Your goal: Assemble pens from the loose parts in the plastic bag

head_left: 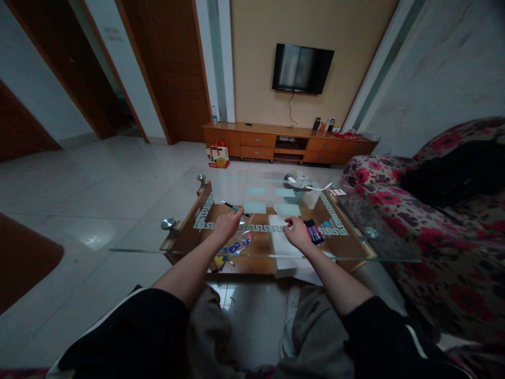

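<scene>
My left hand (228, 226) is closed around a slim dark pen (229, 205) with a light blue part, held over the glass tabletop (158, 231). The pen's tip pokes out to the right, past the fingers. To the right, my right hand (298, 232) is curled, thumb and forefinger close together; whatever may be between them is too small to make out. Right beside that hand, several pens (314, 232) with dark, pink and blue parts lie side by side on the glass. Clear plastic packaging with blue and red marks (241, 243) shows near my left wrist.
Beneath the glass is a wooden shelf with a white box (281, 266) and a yellow-and-blue packet (219, 262). A lined basket (295, 196) stands beyond the table. The flowered sofa (379, 179) flanks the right; a TV cabinet (252, 139) and gift bag (217, 157) are farther off.
</scene>
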`<action>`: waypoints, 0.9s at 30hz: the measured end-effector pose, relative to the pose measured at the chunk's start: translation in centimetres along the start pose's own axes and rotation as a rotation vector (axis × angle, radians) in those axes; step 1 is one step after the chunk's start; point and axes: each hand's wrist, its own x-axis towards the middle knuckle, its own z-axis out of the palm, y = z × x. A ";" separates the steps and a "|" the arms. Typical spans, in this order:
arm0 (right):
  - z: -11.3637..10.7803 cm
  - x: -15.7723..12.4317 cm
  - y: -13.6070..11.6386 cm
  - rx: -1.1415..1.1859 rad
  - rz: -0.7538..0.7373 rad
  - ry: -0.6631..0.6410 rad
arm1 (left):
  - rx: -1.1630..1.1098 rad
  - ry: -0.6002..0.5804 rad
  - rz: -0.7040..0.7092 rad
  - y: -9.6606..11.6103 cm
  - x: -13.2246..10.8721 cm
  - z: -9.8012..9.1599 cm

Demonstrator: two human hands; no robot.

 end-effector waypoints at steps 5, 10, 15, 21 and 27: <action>0.8 0.1 0.1 0.119 0.003 0.045 | -0.065 0.020 0.129 1.2 -0.1 -0.1; 1.7 0.2 -0.1 0.373 0.062 0.001 | -0.111 -0.011 0.265 2.1 0.1 0.4; 1.8 -0.1 -1.0 0.605 0.041 -0.123 | -0.144 -0.105 0.517 2.7 0.1 1.1; 1.8 -0.1 -0.7 0.488 -0.068 -0.155 | -0.182 -0.093 0.524 3.0 0.3 1.7; 0.8 -0.4 -1.1 0.355 -0.070 -0.166 | -0.176 -0.085 0.546 3.4 0.0 1.7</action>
